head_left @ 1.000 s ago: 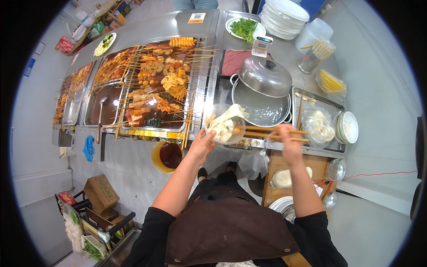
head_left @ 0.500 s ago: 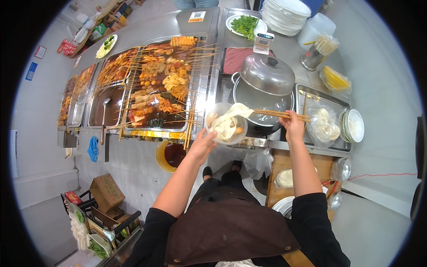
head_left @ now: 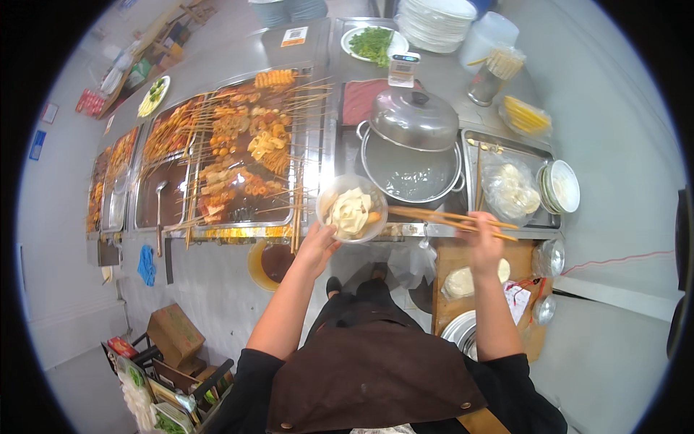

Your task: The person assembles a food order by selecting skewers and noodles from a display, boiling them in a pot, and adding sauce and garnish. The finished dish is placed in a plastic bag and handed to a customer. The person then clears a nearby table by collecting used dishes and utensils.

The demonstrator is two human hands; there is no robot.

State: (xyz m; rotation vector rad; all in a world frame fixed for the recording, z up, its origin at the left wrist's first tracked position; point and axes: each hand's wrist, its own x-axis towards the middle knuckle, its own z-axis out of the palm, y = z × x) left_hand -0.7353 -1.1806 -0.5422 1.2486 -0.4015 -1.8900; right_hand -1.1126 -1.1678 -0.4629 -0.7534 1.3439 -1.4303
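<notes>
My left hand [head_left: 318, 248] is closed on the rim of a clear plastic bowl [head_left: 324, 197]. Wide pale noodles [head_left: 351, 211] lie heaped in the bowl, with an orange-brown piece beside them. My right hand [head_left: 486, 244], slightly blurred, grips a pair of long wooden chopsticks [head_left: 444, 216]; their tips reach the bowl's right side. Beyond the bowl stands a steel pot [head_left: 463, 168] of cloudy, bubbling liquid. Its domed lid [head_left: 413, 123] rests tilted over the far part, leaving the near part uncovered.
Trays of skewers in sauce [head_left: 249, 148] fill the counter's left, sticks poking over the edges. Right of the pot, a metal tray [head_left: 473, 137] holds a bag of pale dough-like food [head_left: 510, 192] and stacked bowls [head_left: 562, 186]. A yellow bucket [head_left: 259, 264] stands below.
The noodles that hung from the chopsticks over the pot side now lie in the bowl. My right hand has come lower and nearer, its chopsticks free of noodles. The view has shifted.
</notes>
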